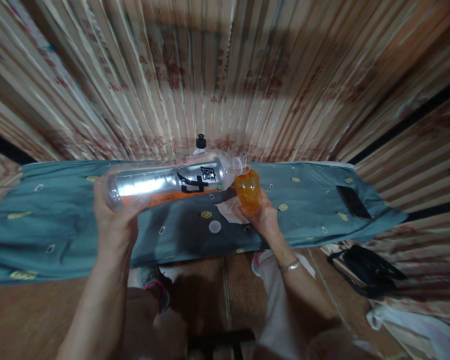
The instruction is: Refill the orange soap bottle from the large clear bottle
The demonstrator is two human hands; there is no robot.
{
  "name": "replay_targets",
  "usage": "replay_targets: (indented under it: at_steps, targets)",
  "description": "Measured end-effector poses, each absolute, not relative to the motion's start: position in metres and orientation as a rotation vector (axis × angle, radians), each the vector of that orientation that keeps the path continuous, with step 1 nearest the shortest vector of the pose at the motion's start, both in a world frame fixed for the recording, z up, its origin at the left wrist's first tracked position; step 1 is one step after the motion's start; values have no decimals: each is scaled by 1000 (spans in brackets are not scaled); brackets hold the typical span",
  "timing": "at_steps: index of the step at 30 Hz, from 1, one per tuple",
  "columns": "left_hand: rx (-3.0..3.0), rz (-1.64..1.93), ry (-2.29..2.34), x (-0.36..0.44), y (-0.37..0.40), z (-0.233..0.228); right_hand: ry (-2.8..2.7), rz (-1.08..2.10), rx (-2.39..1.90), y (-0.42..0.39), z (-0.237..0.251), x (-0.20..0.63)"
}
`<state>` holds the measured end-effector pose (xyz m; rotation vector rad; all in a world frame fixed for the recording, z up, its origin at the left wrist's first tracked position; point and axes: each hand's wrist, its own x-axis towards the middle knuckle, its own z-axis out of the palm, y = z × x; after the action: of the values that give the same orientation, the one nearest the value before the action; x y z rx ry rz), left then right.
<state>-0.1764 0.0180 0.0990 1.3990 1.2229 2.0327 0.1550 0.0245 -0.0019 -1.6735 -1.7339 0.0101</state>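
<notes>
The left hand [116, 212] clamps the clear bottle [168, 180] near its base, almost level, neck pointing right and perhaps touching the orange bottle [248, 192] clasped by the right hand [264, 216].

I count two bare hands: one left hand [116, 212] and one right hand [263, 218], with one silver band [290, 266] at a wrist. Bottles in plain sight come to two, one large clear plastic bottle [161, 182] and one small translucent orange bottle [248, 191]. One black nozzle cap [200, 142] shows too; what it tops is mostly hidden. There's one round whitish disc [215, 227], one pale flat paper [230, 210], one black rectangular phone [353, 202]. I see one table draped in teal patterned cloth [67, 215], one black strapped bag [373, 267], two pink-trimmed shoes [150, 279] and three straight black poles [408, 121].
</notes>
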Motion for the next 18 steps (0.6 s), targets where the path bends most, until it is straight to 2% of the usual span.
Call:
replay_targets:
  at_steps: [18]
  targets:
    - [1157, 2084, 1049, -172, 19, 105, -1746, 38, -1697, 22, 3, 153]
